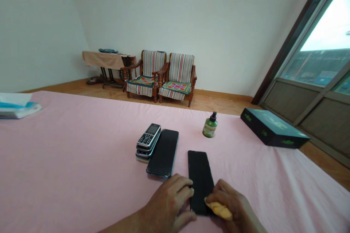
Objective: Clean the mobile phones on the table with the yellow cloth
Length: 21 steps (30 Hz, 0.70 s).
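A black smartphone lies screen up on the pink cloth in front of me. My left hand holds it at its left side, fingers curled against the long edge and thumb near the bottom corner. Bunched in my right hand is a yellow cloth, which touches the lower right part of the screen. Left of this phone lies a second dark smartphone. Against that one stands a small stack of phones, topped by a silver and black keypad phone.
A green spray bottle with a black top stands beyond the phone. A flat black box lies at the right. At the far left is a white and blue packet. Two wooden armchairs and a covered table stand by the wall.
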Each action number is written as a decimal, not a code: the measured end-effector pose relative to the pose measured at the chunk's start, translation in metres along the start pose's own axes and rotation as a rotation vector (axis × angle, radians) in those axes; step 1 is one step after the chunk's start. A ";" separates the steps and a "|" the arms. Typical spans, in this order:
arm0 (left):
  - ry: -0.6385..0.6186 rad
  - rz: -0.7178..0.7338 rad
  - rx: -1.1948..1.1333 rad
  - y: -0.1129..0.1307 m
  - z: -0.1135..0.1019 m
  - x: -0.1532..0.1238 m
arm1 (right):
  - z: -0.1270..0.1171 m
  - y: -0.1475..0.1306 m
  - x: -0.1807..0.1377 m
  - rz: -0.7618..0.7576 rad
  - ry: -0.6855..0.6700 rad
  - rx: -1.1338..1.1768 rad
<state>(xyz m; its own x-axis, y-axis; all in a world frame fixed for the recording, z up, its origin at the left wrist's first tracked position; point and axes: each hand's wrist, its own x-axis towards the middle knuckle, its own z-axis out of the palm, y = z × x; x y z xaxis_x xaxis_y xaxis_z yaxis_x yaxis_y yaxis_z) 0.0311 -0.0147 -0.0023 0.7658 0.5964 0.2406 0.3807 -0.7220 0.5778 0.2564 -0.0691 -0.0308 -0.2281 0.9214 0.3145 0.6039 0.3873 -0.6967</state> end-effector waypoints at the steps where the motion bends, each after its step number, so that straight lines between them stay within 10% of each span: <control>1: -0.003 0.005 -0.001 0.000 0.000 0.000 | -0.002 -0.002 0.005 0.001 0.008 -0.002; 7: -0.013 0.008 0.002 0.001 -0.003 0.001 | 0.000 -0.005 0.037 0.095 0.119 0.021; 21: -0.023 -0.015 0.021 0.005 -0.006 0.002 | 0.006 -0.008 0.013 0.053 -0.103 0.058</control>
<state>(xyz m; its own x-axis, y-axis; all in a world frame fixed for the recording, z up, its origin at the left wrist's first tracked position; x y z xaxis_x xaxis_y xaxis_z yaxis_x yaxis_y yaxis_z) 0.0315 -0.0154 0.0060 0.7714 0.5991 0.2144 0.4028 -0.7206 0.5644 0.2439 -0.0596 -0.0253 -0.2761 0.9378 0.2105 0.5727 0.3365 -0.7475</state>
